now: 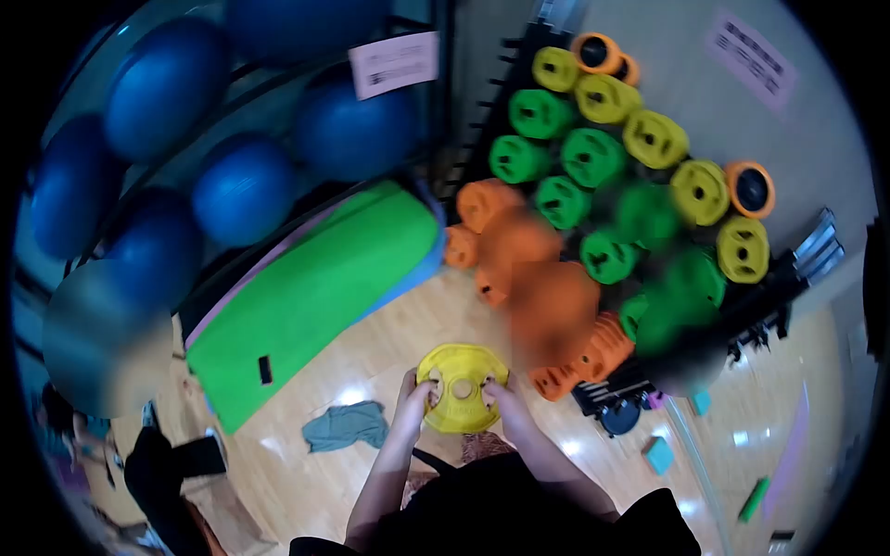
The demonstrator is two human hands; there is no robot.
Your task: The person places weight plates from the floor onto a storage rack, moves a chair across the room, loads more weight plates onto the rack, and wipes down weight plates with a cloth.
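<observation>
The round yellow weight plate (463, 408) is held before the body, above the pale wooden floor (399, 335). Fingers of the left hand (413, 397) and right hand (502, 397) are closed around its two side grips. Both should share the load evenly. A crumpled grey-green cloth (345, 427) nearby could catch a foot; orange weight plates (554, 310) stand ahead.

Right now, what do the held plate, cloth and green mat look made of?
Plate: likely rubber or plastic, satin; uniform yellow, moulded look. Cloth: fabric, matte; soft crumpled folds, weave too small to tell. Green mat: probably foam, matte; even colour, no bright glare.
</observation>
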